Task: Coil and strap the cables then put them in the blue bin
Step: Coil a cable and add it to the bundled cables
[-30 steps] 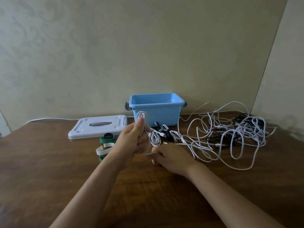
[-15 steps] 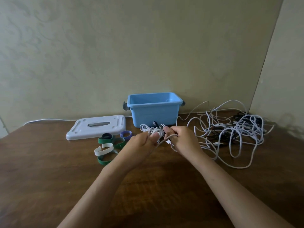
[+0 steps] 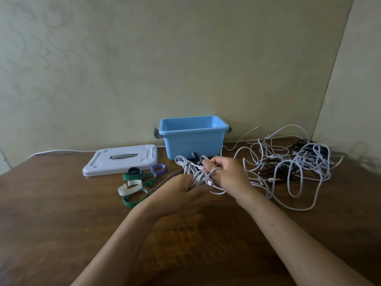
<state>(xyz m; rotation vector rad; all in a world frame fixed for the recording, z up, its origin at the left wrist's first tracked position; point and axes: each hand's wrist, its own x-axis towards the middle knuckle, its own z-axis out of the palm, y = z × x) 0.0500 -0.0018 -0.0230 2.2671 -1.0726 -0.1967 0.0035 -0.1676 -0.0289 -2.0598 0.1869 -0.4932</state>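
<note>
Dark brown wood table (image 3: 61,234), grain visible, pushed into a corner: pale beige wall w/ faint swirl pattern behind, a second plain wall angling in at right.

My left hand (image 3: 181,193) sits palm-up just above the table, fingers curled round a bunch of white cable loops (image 3: 198,176). My right hand (image 3: 226,176) is closed over the same bunch from the right side, thumb and fingers pinching the strands near the top. Both hands gripping it, so the coil is held between them, in front of the blue bin (image 3: 193,141).

Bin stands open at the back of the table by the wall, dark handles on both ends; can't see anything inside from this angle. Its white lid (image 3: 121,159) lies flat to the left of it, a thin white cord running along the wall behind.

Straps (image 3: 136,186) lie loose near the lid's front edge: green, white, one purple, one dark.

Right of my hands, a big tangled pile of cables (image 3: 292,164), mostly white w/ some black, spreads toward the corner.
</note>
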